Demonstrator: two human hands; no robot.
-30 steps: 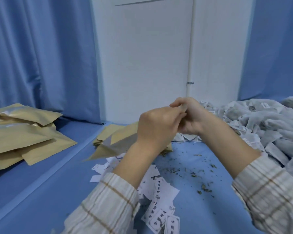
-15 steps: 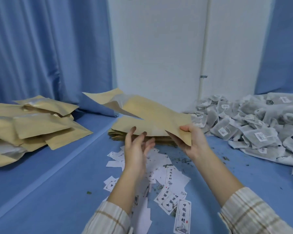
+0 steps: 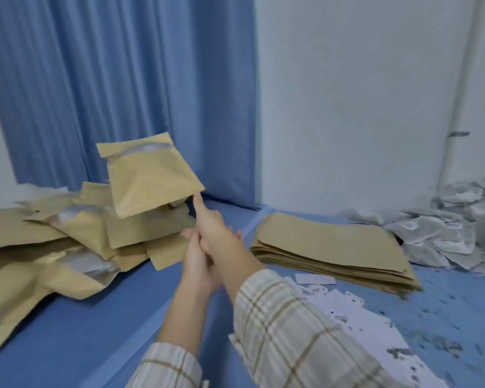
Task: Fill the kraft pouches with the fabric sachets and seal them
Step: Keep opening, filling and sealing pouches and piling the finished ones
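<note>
Blue curtain [image 3: 101, 88], scattered paper slips [image 3: 356, 312]

Kraft pouch [image 3: 151, 177] above pouch pile [image 3: 76, 236], right hand [image 3: 216, 233] beneath

tan kraft pouch [image 3: 151, 177] airborne, tilted, over filled pouch pile [image 3: 76, 236]; sachets [image 3: 459, 219] heaped far right.

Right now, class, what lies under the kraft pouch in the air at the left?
Under the airborne kraft pouch lies a heap of filled pouches on the blue surface. Its top shows a pale lining; its contents are hidden.
</note>
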